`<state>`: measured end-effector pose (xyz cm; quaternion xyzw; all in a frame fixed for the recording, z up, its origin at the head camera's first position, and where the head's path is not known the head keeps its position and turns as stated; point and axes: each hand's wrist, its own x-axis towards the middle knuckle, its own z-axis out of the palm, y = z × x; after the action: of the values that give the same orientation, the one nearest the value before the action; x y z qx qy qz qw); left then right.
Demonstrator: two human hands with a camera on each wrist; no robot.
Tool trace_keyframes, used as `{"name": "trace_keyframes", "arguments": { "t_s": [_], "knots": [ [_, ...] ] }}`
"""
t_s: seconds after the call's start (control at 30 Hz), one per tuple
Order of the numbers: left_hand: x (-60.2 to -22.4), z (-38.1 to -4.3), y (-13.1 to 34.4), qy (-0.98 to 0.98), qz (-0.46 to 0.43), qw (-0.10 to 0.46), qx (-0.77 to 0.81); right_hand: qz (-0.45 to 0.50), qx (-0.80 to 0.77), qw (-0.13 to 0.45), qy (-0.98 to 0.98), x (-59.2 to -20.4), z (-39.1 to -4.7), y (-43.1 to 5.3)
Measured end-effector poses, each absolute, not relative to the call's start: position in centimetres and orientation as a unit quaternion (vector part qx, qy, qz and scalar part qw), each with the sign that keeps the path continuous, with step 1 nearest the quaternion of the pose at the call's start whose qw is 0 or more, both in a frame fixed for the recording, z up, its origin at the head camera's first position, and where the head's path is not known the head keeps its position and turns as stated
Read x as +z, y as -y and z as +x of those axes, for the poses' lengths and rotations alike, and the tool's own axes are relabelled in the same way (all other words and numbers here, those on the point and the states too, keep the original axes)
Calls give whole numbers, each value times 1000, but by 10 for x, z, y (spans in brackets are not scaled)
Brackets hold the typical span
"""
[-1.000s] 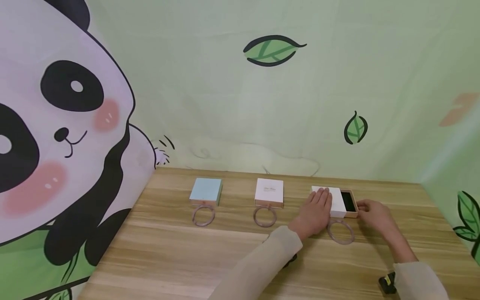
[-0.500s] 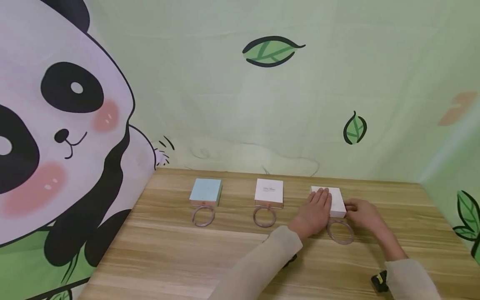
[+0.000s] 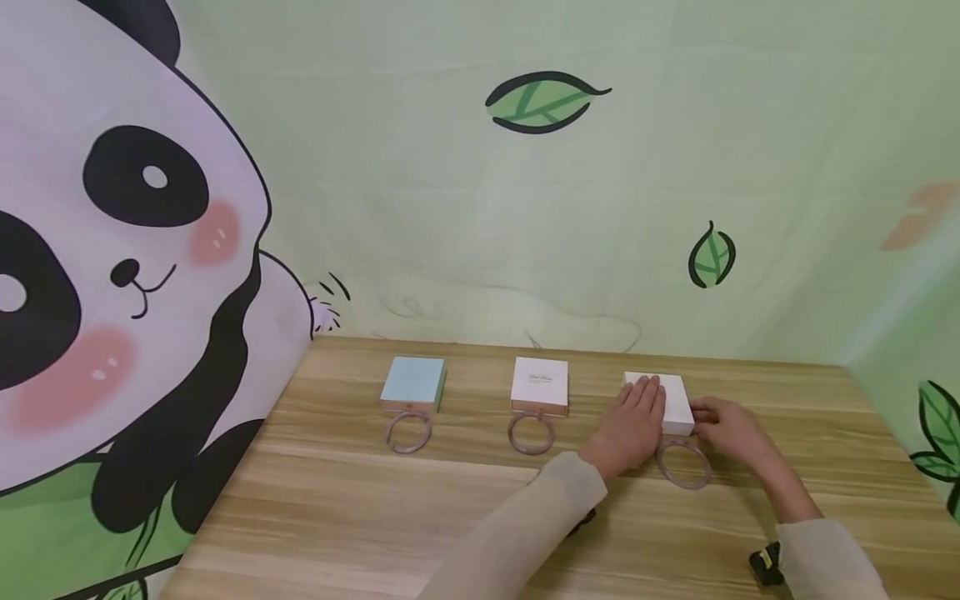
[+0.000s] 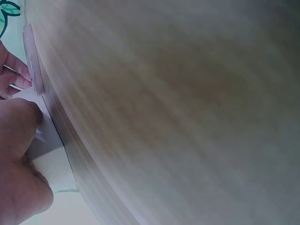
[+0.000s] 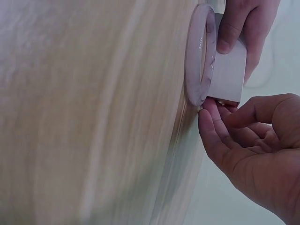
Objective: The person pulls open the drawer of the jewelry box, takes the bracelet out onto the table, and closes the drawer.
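A white box (image 3: 677, 404) with a sliding drawer lies at the right of the row. Across its top my left hand (image 3: 628, 427) lays its fingers, while in the right wrist view the thumb (image 5: 228, 35) presses on the front side, so the hand holds it. My right hand (image 3: 731, 427) touches the right end of the box with bent fingertips. Between box and fingertips, a reddish drawer edge (image 5: 229, 102) shows in the right wrist view. A pale purple bangle (image 3: 684, 485) lies just in front of the box.
A pale blue box (image 3: 414, 382) and a white box with printed lettering (image 3: 540, 383) stand to the left, with a bangle (image 3: 408, 451) and another bangle (image 3: 531, 452) before them. All are on a wooden table (image 3: 337, 517) against a panda-printed cloth (image 3: 420, 183).
My right hand has moved left and pushed the drawer into the white box; its dark inside no longer shows. Over the last half second little differs. My left hand stays on the box.
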<state>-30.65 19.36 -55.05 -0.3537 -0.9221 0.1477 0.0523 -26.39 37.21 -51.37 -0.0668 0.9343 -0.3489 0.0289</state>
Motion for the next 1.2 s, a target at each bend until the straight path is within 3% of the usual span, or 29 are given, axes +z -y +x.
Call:
{"name": "trace_keyframes", "arguments": {
  "t_s": [1.2],
  "knots": [
    [-540,-303,-191,922,-357,46,146,-108,-293,-36,-949,-508,-239,-378]
  ]
}}
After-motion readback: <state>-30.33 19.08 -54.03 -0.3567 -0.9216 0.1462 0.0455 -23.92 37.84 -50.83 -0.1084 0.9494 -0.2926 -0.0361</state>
